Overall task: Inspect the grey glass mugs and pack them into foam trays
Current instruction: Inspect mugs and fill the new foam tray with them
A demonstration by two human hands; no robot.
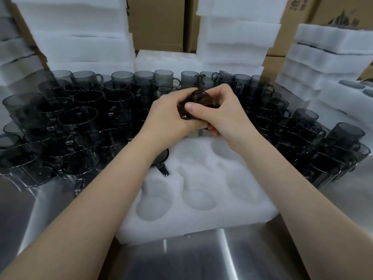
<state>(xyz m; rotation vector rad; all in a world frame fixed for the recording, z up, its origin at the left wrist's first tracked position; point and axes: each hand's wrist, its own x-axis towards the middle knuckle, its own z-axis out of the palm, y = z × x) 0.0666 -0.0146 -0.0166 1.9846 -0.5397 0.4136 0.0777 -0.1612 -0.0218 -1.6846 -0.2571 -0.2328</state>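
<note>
Foam tray (201, 225) holds one packed mug (162, 168), other visible pockets bare; left hand (167, 116) and right hand (218, 114) grip a second mug (201, 99), dozens of loose mugs (80, 118) waiting

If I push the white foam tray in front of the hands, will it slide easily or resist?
It would probably slide easily: the foam tray looks airy and light, and it sits on a smooth steel table. Lifted by one edge it may bend somewhat, since pockets hollow it out. Only one grey mug seems to weigh it down.
</note>
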